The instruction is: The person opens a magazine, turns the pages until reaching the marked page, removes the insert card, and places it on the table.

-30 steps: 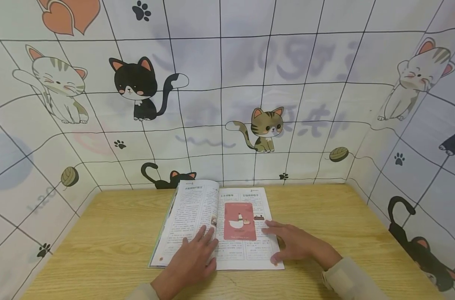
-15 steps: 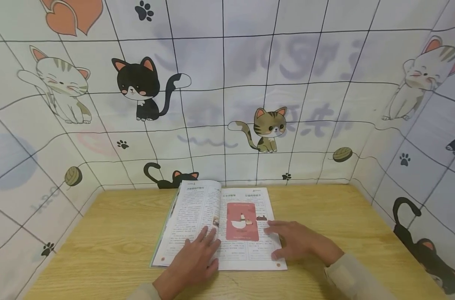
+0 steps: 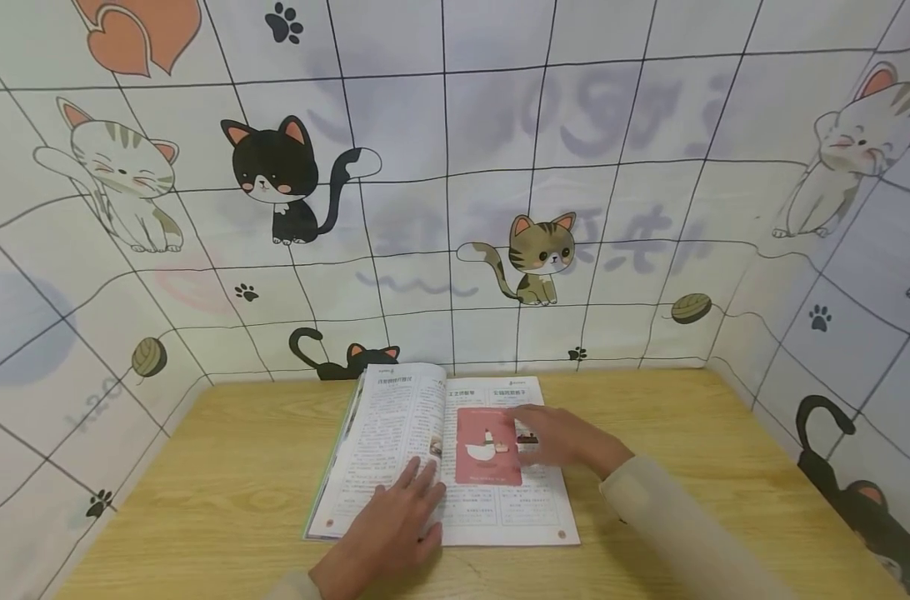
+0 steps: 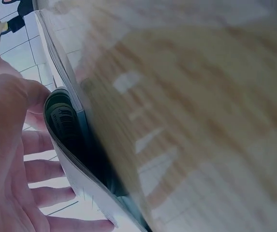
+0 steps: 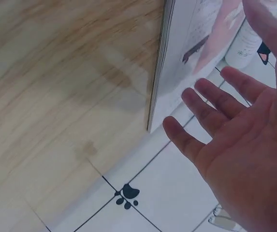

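Observation:
An open magazine (image 3: 376, 442) lies on the wooden table, with printed text on both pages. On its right page rests a pink card (image 3: 479, 458) with a white drawing. My left hand (image 3: 395, 517) rests spread on the lower left page beside the fold; in the left wrist view, its fingers (image 4: 51, 195) lie along the curved page. Over the right page, my right hand (image 3: 563, 437) reaches to the card's right edge, which its fingertips overlap in the head view. The right wrist view has that hand (image 5: 244, 130) with fingers extended and apart, nothing gripped.
Wood-grain tabletop (image 3: 230, 467) extends on both sides of the magazine. A white cloth wall (image 3: 395, 283) printed with cats and grid lines encloses the table at the back and sides.
My right hand has moved left and away from me, from the right page's outer edge to the pink card's right edge. The left hand stays on the left page.

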A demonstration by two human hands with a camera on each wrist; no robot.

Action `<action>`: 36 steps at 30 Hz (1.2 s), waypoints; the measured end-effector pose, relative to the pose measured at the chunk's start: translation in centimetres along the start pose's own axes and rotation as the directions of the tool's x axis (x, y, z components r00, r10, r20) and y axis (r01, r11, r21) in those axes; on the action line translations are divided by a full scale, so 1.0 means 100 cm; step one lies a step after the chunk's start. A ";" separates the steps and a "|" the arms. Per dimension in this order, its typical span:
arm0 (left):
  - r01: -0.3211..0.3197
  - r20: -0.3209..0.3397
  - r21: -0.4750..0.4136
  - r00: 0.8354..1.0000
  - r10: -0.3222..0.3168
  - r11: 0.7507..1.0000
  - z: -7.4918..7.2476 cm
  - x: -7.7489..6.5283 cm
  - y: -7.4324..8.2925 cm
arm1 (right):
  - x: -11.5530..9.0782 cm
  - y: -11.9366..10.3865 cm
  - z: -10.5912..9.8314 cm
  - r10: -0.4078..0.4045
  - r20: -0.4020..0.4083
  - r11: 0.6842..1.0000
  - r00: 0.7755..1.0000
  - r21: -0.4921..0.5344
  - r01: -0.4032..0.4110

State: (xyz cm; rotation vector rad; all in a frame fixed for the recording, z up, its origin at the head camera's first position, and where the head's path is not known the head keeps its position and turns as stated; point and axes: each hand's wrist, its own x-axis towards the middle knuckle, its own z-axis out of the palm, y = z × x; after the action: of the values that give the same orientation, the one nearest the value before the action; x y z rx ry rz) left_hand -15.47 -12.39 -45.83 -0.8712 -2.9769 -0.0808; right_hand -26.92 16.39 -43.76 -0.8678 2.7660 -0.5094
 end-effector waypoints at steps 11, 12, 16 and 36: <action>-0.018 -0.009 0.012 1.000 0.019 1.000 0.002 0.001 0.001 | 0.022 -0.001 0.001 0.034 0.077 0.998 0.996 0.043 -0.037; -0.022 -0.018 0.021 1.000 0.022 1.000 0.002 0.001 0.001 | 0.023 -0.001 0.002 0.035 0.082 0.998 0.996 0.052 -0.040; -0.032 -0.049 0.049 0.998 0.034 0.998 0.002 0.001 0.001 | 0.027 -0.001 0.003 0.013 0.081 0.999 0.997 0.045 -0.017; -0.024 -0.035 0.047 0.999 0.026 0.999 0.001 0.003 0.002 | 0.032 0.000 0.003 0.029 0.009 0.999 1.000 0.015 -0.030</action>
State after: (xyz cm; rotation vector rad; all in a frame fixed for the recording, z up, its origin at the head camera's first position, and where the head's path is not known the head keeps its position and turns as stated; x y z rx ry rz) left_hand -15.61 -12.10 -45.88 -0.8922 -2.9215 -0.0263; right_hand -29.43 14.43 -44.31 -0.8225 2.7589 -0.5200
